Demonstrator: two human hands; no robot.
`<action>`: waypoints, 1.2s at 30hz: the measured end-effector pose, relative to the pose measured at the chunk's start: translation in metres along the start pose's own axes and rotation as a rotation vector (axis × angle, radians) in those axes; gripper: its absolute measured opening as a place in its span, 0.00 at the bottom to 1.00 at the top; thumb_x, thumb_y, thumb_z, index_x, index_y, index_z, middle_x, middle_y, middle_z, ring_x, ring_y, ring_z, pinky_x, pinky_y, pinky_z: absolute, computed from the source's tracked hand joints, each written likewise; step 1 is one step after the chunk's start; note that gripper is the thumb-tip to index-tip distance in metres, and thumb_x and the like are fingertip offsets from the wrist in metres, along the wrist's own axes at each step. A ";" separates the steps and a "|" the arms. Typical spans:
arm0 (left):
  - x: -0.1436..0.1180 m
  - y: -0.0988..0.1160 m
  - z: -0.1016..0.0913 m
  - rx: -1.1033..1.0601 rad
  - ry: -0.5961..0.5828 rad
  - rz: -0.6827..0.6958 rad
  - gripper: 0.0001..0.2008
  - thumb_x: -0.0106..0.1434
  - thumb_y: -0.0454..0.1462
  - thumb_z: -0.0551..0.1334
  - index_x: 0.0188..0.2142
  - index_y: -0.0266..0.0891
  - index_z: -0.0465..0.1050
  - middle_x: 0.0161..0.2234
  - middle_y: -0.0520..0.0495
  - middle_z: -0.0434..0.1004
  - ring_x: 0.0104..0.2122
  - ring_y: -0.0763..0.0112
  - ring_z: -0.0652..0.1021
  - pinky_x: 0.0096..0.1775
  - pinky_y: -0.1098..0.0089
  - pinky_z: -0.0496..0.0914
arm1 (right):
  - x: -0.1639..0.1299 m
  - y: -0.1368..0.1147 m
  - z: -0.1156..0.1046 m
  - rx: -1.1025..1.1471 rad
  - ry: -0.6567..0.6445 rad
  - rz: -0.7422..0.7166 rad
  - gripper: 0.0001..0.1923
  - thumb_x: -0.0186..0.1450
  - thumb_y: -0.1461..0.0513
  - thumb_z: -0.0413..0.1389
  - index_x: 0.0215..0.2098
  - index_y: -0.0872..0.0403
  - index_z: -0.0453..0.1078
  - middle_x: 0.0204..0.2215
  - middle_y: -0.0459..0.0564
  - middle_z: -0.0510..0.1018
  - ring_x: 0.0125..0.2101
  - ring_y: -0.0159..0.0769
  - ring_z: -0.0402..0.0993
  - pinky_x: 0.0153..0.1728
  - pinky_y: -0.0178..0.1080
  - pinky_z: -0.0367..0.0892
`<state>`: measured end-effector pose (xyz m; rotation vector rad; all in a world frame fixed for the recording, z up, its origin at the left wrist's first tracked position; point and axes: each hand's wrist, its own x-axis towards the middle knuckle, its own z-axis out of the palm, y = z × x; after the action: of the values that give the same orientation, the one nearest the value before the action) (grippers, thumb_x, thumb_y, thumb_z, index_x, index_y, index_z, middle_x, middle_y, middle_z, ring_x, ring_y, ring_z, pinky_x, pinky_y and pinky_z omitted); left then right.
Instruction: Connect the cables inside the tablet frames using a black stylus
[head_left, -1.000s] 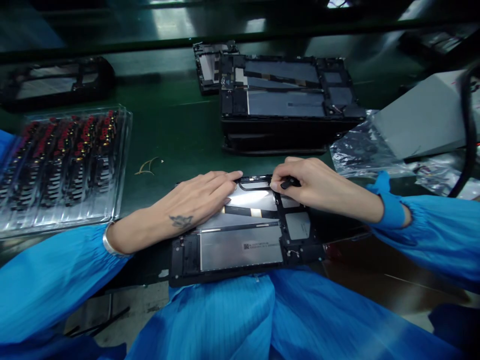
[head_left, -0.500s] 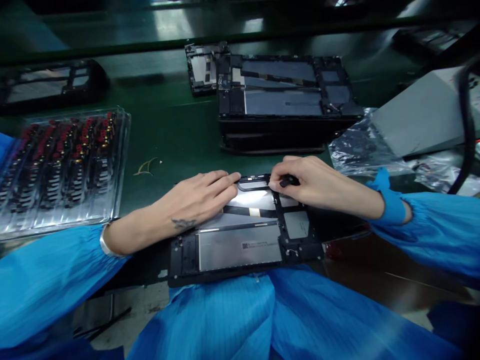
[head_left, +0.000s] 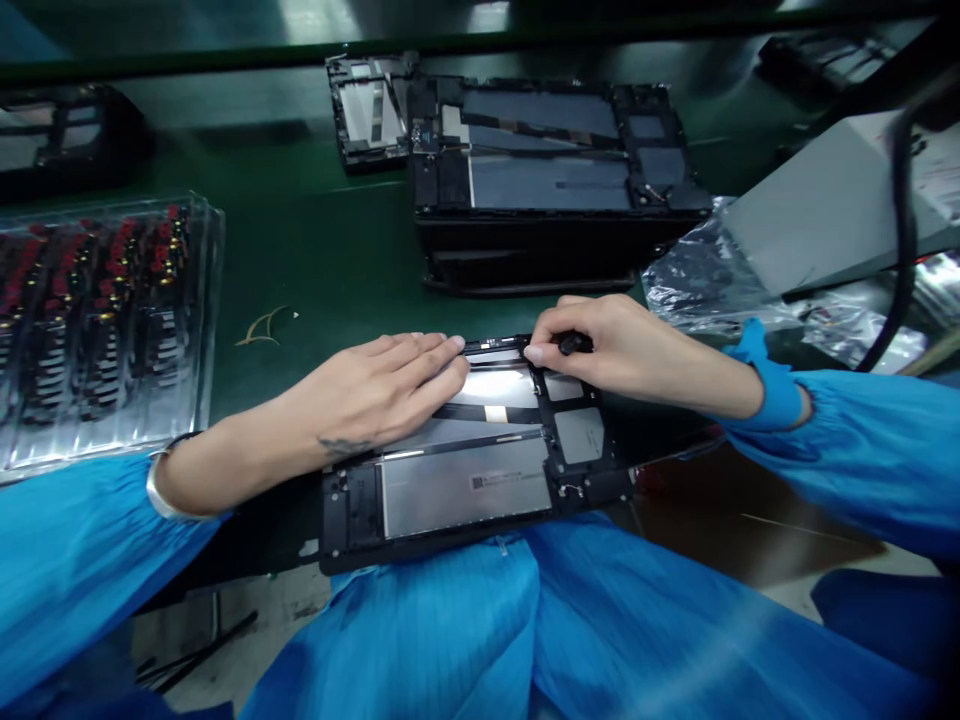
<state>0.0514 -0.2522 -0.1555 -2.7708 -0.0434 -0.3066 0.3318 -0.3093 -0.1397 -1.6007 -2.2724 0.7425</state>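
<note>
An opened tablet-like device [head_left: 465, 495], with a black frame and silvery panels inside, lies at the bench's near edge. My left hand [head_left: 390, 390] rests flat across its upper left part, fingers stretched out and tips by the far edge. At the upper right of that edge, my right hand [head_left: 592, 345] is closed in a pinch. A small black part [head_left: 576, 343] shows in its curled fingers; its exact kind is unclear. Between both hands, a dark strip [head_left: 491, 357] runs along the device's far edge. The pinching fingertips hide where the part meets the frame.
Behind the device stands a stack of similar opened units [head_left: 555, 185], with a smaller one [head_left: 373, 110] beside it. A clear tray [head_left: 214, 300] of red-and-black parts is at left. Thin yellowish strips [head_left: 262, 328] lie on the green bench. Plastic bags [head_left: 712, 280] and a grey box [head_left: 817, 215] are at right.
The whole view has shifted, so things appear farther left and slightly higher. The dark strip between my hands bowed inward before; now it lies straighter along the far edge. Both hands keep their places.
</note>
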 end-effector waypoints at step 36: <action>0.001 0.002 0.003 0.031 0.035 0.039 0.18 0.73 0.27 0.50 0.57 0.21 0.70 0.54 0.27 0.77 0.51 0.50 0.81 0.48 0.57 0.79 | 0.007 -0.008 0.003 -0.177 -0.004 0.055 0.08 0.65 0.61 0.57 0.30 0.56 0.74 0.27 0.50 0.75 0.29 0.34 0.69 0.30 0.36 0.55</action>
<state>0.0535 -0.2528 -0.1585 -2.7309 0.0137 -0.3408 0.3213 -0.3054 -0.1379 -1.7469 -2.3631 0.5718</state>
